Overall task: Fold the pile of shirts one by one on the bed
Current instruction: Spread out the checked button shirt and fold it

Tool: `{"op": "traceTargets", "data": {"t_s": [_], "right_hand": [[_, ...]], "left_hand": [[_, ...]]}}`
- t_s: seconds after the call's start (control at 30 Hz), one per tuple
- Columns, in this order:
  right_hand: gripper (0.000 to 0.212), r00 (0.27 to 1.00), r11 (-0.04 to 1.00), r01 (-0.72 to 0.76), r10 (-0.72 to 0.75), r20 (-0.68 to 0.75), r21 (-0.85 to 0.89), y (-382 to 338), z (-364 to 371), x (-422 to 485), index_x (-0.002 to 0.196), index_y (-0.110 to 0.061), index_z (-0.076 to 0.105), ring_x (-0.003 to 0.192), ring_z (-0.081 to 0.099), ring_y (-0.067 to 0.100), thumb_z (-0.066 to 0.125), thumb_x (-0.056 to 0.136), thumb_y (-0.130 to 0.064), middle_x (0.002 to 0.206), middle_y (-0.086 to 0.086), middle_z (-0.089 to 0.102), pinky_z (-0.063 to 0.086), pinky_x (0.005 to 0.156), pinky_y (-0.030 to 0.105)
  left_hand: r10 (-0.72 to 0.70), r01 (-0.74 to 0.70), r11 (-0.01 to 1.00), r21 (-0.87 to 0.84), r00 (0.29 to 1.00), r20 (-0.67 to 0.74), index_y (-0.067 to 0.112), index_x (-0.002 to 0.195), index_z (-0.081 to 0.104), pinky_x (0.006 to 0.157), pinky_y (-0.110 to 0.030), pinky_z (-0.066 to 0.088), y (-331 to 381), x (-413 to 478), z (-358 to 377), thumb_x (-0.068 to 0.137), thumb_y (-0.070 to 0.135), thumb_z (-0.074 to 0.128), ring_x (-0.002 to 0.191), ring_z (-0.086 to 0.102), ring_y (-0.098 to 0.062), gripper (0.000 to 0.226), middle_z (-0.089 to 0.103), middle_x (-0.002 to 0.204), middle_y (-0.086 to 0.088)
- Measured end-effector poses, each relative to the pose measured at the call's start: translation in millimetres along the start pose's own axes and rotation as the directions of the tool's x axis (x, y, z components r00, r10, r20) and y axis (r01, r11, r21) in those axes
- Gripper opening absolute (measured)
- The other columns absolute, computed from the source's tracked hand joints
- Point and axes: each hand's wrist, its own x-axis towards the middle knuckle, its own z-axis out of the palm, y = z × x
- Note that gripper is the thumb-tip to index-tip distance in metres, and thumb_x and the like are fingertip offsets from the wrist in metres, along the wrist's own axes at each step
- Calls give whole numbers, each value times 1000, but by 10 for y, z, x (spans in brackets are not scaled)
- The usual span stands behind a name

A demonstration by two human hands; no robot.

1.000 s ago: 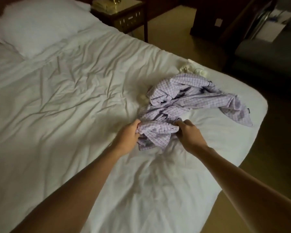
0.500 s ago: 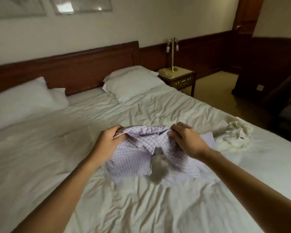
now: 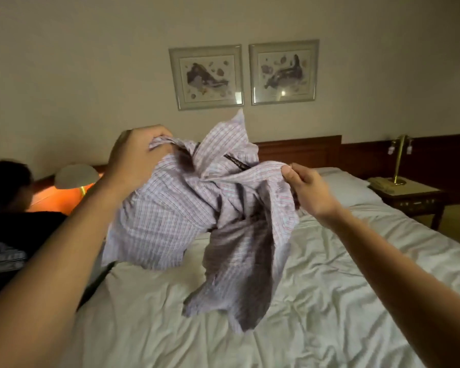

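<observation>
A lilac checked shirt (image 3: 170, 221) hangs crumpled in the air above the white bed (image 3: 329, 301). My left hand (image 3: 133, 158) grips the shirt's upper edge near the collar on the left. My right hand (image 3: 308, 189) pinches the fabric between thumb and fingers on the right. The collar points up between my hands, and the shirt's lower part dangles just above the rumpled sheet. Other shirts of the pile are not in view.
A pillow (image 3: 348, 187) lies at the bed's head against a dark wooden headboard (image 3: 298, 152). A nightstand (image 3: 412, 195) with a brass lamp (image 3: 398, 160) stands at the right. A lit lamp (image 3: 75, 179) glows at the left, beside some dark shapes.
Both hands have lifted the shirt off the bed and up to chest height. My view has swung up from the mattress toward the headboard and wall.
</observation>
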Motion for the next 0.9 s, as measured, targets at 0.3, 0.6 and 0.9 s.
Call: {"op": "traceTargets", "data": {"t_s": [0.3, 0.6, 0.9], "right_hand": [[38, 918, 922, -384, 387, 85, -55, 1956, 105, -1299, 74, -5, 53, 45, 64, 28, 51, 103, -29, 50, 2, 55, 51, 38, 32], [48, 681, 434, -619, 711, -173, -654, 4062, -123, -3241, 142, -20, 47, 111, 59, 38, 58, 95, -26, 123, 20, 59, 50, 92, 39], [74, 606, 840, 112, 366, 706, -531, 3770, 954, -4081, 139, -65, 31, 144, 0, 1, 48, 72, -88, 160, -21, 15, -8, 116, 39]], "left_hand": [[-388, 322, 856, 405, 917, 90, 18, 105, 73, 81, -41, 49, -577, -1106, 1893, 99, 33, 57, 105, 62, -43, 22, 67, 113, -20], [-247, 464, 886, 0, 471, 847, 10, 115, 68, 87, -16, 47, -582, -3804, 4074, 87, 17, 76, 113, 60, -17, 30, 66, 116, -1], [-211, 225, 965, 135, 359, 909, 28, 140, 55, 106, -12, 31, -1159, -5055, 3527, 91, 12, 65, 132, 37, -5, 52, 33, 142, 16]]}}
